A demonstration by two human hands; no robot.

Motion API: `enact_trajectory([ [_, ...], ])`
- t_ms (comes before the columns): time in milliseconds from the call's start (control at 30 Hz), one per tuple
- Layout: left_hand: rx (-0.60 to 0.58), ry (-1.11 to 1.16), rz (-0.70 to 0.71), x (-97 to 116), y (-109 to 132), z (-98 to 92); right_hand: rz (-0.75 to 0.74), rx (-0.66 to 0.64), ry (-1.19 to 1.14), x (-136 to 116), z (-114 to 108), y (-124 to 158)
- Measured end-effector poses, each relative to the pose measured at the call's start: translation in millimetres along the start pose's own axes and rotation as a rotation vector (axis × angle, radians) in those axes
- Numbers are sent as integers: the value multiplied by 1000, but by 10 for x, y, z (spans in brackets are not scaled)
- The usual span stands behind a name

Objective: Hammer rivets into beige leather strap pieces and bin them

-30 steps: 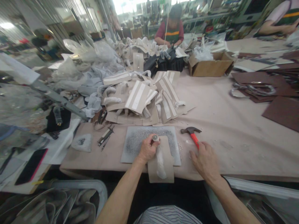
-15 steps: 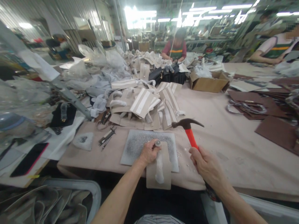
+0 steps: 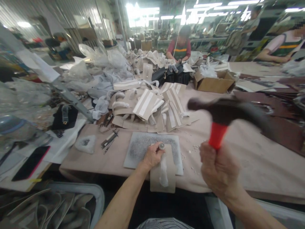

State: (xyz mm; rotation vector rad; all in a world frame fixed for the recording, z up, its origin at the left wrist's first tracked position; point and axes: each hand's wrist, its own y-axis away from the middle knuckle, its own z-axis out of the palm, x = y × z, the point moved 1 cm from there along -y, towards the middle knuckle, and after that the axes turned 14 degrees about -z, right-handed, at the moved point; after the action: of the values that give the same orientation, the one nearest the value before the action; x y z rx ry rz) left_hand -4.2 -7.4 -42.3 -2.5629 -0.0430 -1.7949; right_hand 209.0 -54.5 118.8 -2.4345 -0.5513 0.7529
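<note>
My left hand (image 3: 153,156) is closed around a short round-topped metal punch (image 3: 161,146), held upright over the top end of a beige panel (image 3: 169,168). A wrapped white handle strap (image 3: 163,173) runs down the panel. Its upper part rests on a grey, pitted board (image 3: 140,148), and its lower end hangs past the table edge. Raised to the right, my right hand (image 3: 219,168) grips a claw hammer (image 3: 218,133) by its red handle; the dark head is blurred and apart from the punch. What lies under the punch is hidden by my fingers.
Several beige panels with white strips (image 3: 145,103) are heaped beyond the board. Tools (image 3: 110,140) and a small plastic bag (image 3: 85,144) lie to the left. A cardboard box (image 3: 214,82) and brown sheets (image 3: 278,130) are rightward. Below left is a grey bin (image 3: 98,194). A co-worker (image 3: 179,47) sits across.
The hammer in my right hand has risen toward the camera, its head now higher and larger. My left hand, the punch and the panel have stayed almost in place.
</note>
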Motion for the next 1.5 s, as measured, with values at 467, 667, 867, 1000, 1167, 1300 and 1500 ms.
enact_trajectory([
  [467,-53,72,-31,52,9,-14,319,-752,124,1044,402,434],
  [667,-44,118,-38,63,19,-14,-85,-523,300,826,539,440],
  [867,47,291,-198,30,-44,49,-755,-792,-1,-76,1010,591],
  [1000,263,614,-336,153,-117,-106,-573,-741,163,-198,1145,503],
  [1167,372,607,-36,562,-70,-530,-117,-668,282,-125,868,211],
  [1300,276,521,-51,609,-16,-520,67,-662,51,-83,913,340],
  [1500,90,487,-187,327,-77,-104,210,-651,-72,-167,1215,666],
])
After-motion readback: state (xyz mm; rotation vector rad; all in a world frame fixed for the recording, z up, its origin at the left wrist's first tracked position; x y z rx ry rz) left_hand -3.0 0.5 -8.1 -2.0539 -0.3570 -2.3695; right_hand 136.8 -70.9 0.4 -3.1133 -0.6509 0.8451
